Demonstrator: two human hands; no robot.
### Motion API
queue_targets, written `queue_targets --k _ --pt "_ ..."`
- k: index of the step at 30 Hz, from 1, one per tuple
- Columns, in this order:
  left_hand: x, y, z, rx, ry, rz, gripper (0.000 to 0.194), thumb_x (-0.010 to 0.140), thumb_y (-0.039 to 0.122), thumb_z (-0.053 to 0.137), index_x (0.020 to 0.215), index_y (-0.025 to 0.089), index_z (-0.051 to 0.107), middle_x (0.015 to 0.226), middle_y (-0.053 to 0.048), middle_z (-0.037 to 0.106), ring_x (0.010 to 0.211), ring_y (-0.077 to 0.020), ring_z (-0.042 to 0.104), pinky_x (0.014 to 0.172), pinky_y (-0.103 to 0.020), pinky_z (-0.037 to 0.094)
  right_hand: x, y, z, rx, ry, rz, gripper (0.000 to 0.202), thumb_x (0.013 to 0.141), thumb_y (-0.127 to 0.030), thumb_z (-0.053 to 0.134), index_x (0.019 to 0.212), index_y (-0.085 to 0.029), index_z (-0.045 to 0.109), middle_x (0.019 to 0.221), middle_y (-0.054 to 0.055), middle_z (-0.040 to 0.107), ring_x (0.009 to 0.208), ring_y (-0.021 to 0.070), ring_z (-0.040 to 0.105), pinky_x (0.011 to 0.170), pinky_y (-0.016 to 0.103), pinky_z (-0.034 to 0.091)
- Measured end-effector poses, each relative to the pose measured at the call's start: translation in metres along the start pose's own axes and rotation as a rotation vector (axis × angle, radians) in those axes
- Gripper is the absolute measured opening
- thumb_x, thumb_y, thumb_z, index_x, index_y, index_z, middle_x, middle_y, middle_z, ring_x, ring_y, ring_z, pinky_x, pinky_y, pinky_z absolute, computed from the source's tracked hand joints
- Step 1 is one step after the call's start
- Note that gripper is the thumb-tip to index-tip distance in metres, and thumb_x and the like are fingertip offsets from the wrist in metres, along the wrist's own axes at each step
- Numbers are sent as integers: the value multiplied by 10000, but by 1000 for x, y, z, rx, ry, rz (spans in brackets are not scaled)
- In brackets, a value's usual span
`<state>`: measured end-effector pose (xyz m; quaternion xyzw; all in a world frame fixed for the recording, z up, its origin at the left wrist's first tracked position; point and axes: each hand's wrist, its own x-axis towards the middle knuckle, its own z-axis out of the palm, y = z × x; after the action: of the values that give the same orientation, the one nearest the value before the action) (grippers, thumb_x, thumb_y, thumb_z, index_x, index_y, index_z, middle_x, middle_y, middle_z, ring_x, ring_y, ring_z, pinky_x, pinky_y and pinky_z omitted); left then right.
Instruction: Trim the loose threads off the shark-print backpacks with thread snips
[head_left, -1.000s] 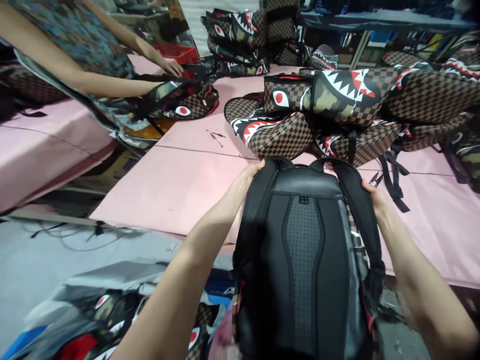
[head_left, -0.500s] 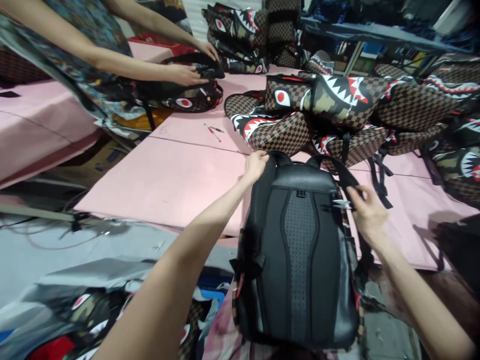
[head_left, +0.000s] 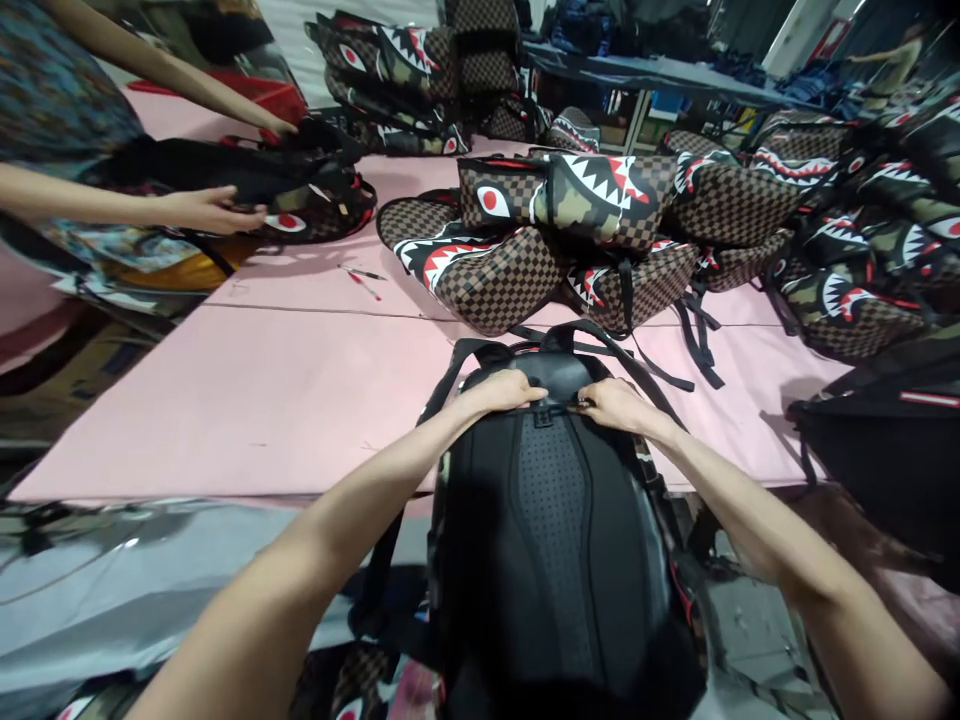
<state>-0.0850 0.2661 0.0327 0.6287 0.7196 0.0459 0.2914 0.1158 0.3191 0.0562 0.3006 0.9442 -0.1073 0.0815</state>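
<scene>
Presently, the black padded backpack with perforated middle panel point(head_left: 555, 490) stands at the edge of the pink-covered table point(head_left: 247, 400), its long axis running from the hands back toward the camera. Both hands are equally near, at its top end: the left hand point(head_left: 517, 392) pinches its smooth upper part, the right hand point(head_left: 615, 403) closes on something small and dark, not clear. No writing can be read on the small black tag point(head_left: 542, 417) or the brown-checkered shark-print bags point(head_left: 499, 280) beyond.

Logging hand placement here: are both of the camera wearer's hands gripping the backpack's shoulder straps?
No, the left hand and right hand are at the upper middle of the back panel.
</scene>
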Motion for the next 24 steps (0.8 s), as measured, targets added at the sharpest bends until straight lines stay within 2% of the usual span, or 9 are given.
queue_targets --k 3,6,9,12,16,18,21,24 --pt "-4 5 17 11 13 -142 432 718 536 515 522 161 601 610 -87 639 620 -216 603 588 -278 389 -35 -22 14 52 106 -260 237 875 -264 439 740 -155 601 731 59 626 633 139 556 581 231 328" --pt "-4 14 28 18 27 -202 377 713 483 528 542 160 619 681 -119 664 676 -248 622 600 -299 400 -65 -37 23 98 177 -470 303 901 -239 387 648 -154 531 645 36 547 538 109 463 549 232 299" --pt "-5 23 27 26 10 -225 384 739 436 509 498 153 602 631 -129 651 641 -250 624 592 -307 406 -83 -37 24 152 225 -525 359 933 -261 334 615 -168 473 608 9 479 508 100 396 541 234 283" --pt "-17 27 28 39 16 -195 372 787 428 469 602 150 633 686 -128 662 706 -254 637 621 -303 417 -94 -27 25 205 219 -531 375 945 -300 318 619 -175 455 607 -4 446 518 101 383 550 236 285" --pt "-44 27 47 90 45 39 249 826 376 479 947 203 610 946 -68 661 830 -224 634 681 -288 432 -102 -8 37 258 225 -441 331 943 -279 342 659 -175 477 635 1 460 583 115 429 580 239 301" --pt "-49 29 56 100 23 195 273 826 311 505 1085 234 546 1094 -35 612 866 -194 626 697 -269 439 -102 0 45 263 210 -413 302 934 -252 367 667 -175 484 646 1 470 595 116 436 581 238 301" --pt "-37 39 59 175 -55 397 388 807 297 552 1188 261 487 1148 -26 568 875 -183 617 685 -256 436 -97 9 51 240 175 -418 261 919 -232 402 682 -174 496 662 -1 485 593 112 438 580 234 301" --pt "-14 57 57 304 -136 580 305 786 292 572 1091 265 570 1001 -27 600 794 -189 611 626 -258 409 -91 13 51 191 161 -444 255 920 -263 407 703 -173 507 677 1 503 593 113 445 584 239 302"
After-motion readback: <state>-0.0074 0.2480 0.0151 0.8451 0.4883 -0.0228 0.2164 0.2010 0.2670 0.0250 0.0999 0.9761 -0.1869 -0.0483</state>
